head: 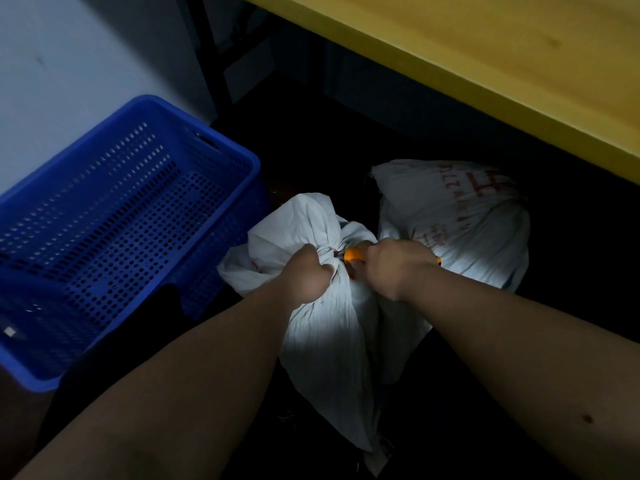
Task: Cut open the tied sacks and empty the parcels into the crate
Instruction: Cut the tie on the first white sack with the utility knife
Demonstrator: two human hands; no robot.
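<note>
The left hand has its grip curled tight round the gathered neck of a white woven plastic sack that lies on the dark floor, fingers bunching the cloth just below the tie. Right beside that grip, touching the cinched neck from the other side, the right hand is closed round an orange-handled cutter, whose orange end pokes out between the two fists; its blade is too small and shadowed to make out. The sack's loose top flares up beyond the left grip, its body stretching back toward the person. Just past the right grip sits a second white woven sack with red printing, touching or nearly touching the first. Off to the left of the left grip stands a blue perforated plastic crate, with only a small white scrap visible inside. Beyond both sacks runs the edge of a yellow wooden bench.
</note>
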